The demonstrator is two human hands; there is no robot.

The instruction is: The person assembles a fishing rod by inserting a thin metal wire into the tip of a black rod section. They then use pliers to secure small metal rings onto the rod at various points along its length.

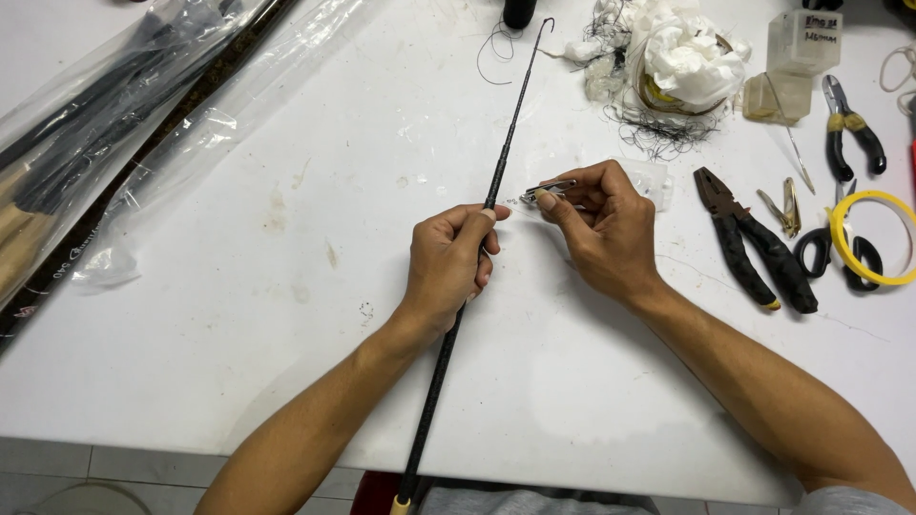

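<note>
Two bare hands at work over a white table (239, 315), head view. Left hand (448, 262) is clenched around a thin black rod (506, 153), gripping it near mid-length; thumb lies along the shaft. The rod runs diagonally from the near table edge (pale butt end just visible at the bottom of frame) up and away to a small hooked tip (546, 23) near the far side. It lies low over the table; whether it touches the surface I cannot tell.

Right hand (601, 229) pinches a small metal clipper (546, 191) between thumb and fingers, its nose pointed at the rod just beside the left thumb tip. Nose and rod are very close; contact not resolvable.

Surroundings, right side: black-handled pliers (754, 243) flat on the table, a second small clipper (787, 205) just beyond them, scissors (840, 243) partly under a yellow tape ring (873, 238), and small cutters (849, 129) further back. Far side: crumpled white paper (692, 57) in a tangle of dark thread, beside two clear plastic boxes (792, 62).

Left side: clear plastic bags (124, 124) holding more dark rods, lying diagonally, well apart from the hands. Table surface shows scuffs and stains.
</note>
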